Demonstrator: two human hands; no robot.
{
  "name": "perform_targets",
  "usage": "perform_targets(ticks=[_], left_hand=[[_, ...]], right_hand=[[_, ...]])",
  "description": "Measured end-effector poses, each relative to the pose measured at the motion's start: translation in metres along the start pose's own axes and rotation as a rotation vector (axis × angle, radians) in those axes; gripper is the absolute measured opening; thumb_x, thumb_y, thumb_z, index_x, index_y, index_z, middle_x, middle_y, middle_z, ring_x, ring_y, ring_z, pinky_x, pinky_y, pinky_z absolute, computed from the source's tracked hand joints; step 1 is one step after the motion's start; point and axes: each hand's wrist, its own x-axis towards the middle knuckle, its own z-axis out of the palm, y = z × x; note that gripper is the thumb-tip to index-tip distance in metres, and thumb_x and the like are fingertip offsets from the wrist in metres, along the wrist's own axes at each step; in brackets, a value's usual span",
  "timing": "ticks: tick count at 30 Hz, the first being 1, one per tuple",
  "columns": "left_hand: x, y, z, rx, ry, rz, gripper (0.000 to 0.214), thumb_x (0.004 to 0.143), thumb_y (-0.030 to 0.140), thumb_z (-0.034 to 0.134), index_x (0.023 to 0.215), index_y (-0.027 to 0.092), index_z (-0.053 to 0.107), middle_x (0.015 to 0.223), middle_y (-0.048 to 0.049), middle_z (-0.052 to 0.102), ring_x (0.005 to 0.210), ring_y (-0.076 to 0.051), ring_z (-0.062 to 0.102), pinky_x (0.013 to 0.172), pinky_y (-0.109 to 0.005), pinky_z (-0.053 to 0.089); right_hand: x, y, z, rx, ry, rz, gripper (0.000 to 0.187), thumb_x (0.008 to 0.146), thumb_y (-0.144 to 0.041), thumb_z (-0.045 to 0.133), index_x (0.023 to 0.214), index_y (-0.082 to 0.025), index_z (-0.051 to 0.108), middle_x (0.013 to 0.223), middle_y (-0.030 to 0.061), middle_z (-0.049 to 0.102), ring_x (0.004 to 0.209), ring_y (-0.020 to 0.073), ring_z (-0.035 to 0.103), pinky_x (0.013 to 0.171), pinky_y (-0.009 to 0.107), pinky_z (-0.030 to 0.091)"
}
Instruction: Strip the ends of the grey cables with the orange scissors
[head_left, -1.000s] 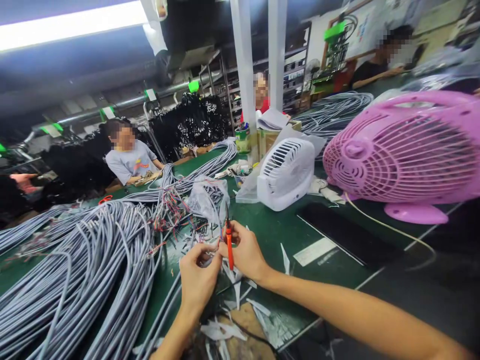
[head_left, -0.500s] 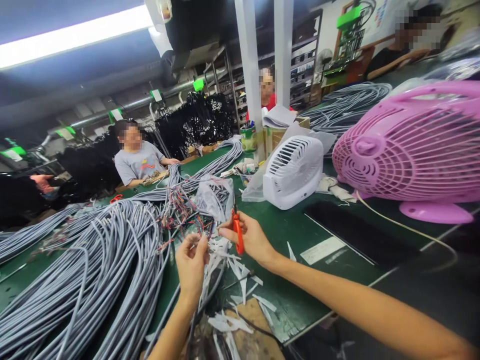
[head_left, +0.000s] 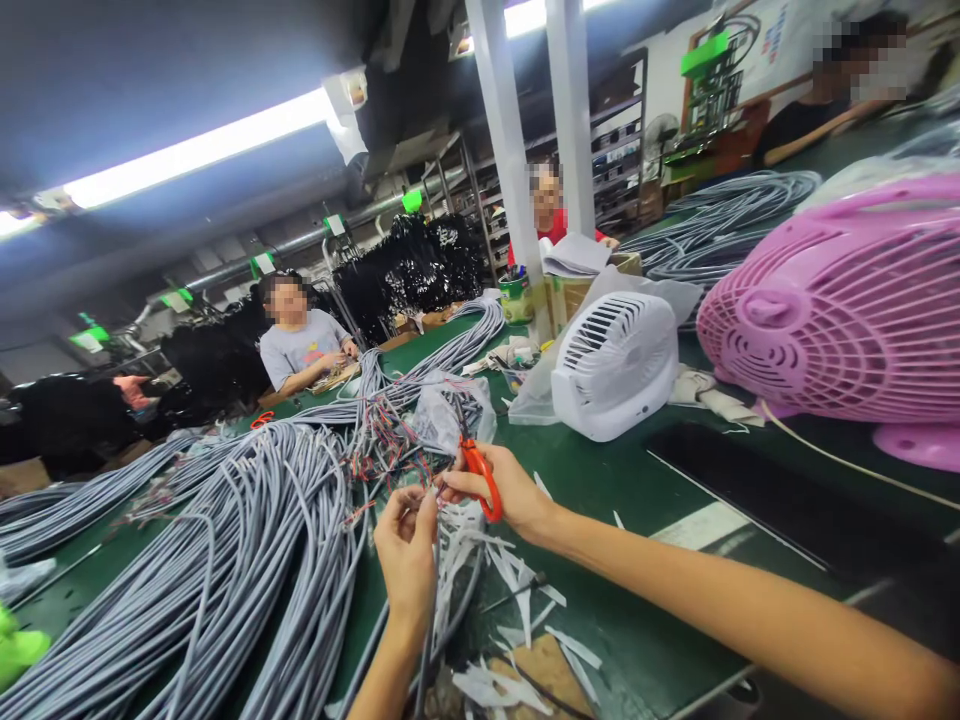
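Note:
My left hand (head_left: pixel 409 540) is closed in a pinch on the end of a grey cable (head_left: pixel 429 625), which hangs below the fingers. Orange-handled scissors (head_left: pixel 481 480) rest in my right hand (head_left: pixel 517 492), blades pointing up and away. The thumb and fingertips of that same hand meet beside the left fingertips, at the cable's thin wires; the exact contact is too small to make out. Just beyond the hands lie stripped cable ends with red and dark wires (head_left: pixel 382 440) and a clear plastic bag (head_left: pixel 450 400).
Bundled grey cables (head_left: pixel 247 540) cover the left of the green table (head_left: pixel 600 590). White strips (head_left: pixel 517 575) litter the front. A white fan (head_left: pixel 615 365), a pink fan (head_left: pixel 825 310) and a dark flat panel (head_left: pixel 757 490) stand or lie right. Several people sit farther back.
The view has shifted, so the scene sits lower and farther right. My fingertips have drawn closer together. The scissors stay in my right hand, a little more tilted.

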Motion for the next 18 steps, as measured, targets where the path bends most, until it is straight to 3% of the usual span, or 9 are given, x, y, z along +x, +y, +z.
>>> perform_targets(ticks=[5,12,18], left_hand=[[-0.004,-0.001,0.003,-0.009,-0.067,-0.036,0.029,0.057,0.032,0.072,0.075,0.015,0.058,0.061,0.0033,0.055,0.05,-0.008,0.051,0.046,-0.018,0.041],[-0.005,0.001,0.005,-0.131,-0.059,-0.063,0.049,0.065,0.034,0.071,0.105,0.021,0.045,0.061,0.0073,0.053,0.042,-0.004,0.043,0.042,-0.014,0.034],[-0.004,0.001,0.005,-0.164,-0.053,-0.049,0.059,0.066,0.034,0.072,0.114,0.025,0.039,0.06,0.0087,0.053,0.039,-0.003,0.04,0.039,-0.013,0.03]], right_hand=[[-0.006,-0.001,-0.011,-0.045,0.116,-0.064,0.042,0.045,-0.03,0.083,0.064,-0.017,0.047,0.055,-0.009,0.053,0.048,0.0074,0.053,0.053,0.021,0.047],[-0.017,-0.003,-0.011,-0.321,0.117,-0.271,0.033,0.056,-0.029,0.076,0.062,-0.019,0.046,0.059,-0.0052,0.054,0.056,0.0098,0.051,0.058,0.022,0.044],[-0.014,0.001,-0.013,-0.251,0.116,-0.212,0.035,0.056,-0.033,0.075,0.065,-0.02,0.044,0.06,-0.0054,0.054,0.053,0.0102,0.054,0.055,0.023,0.046]])
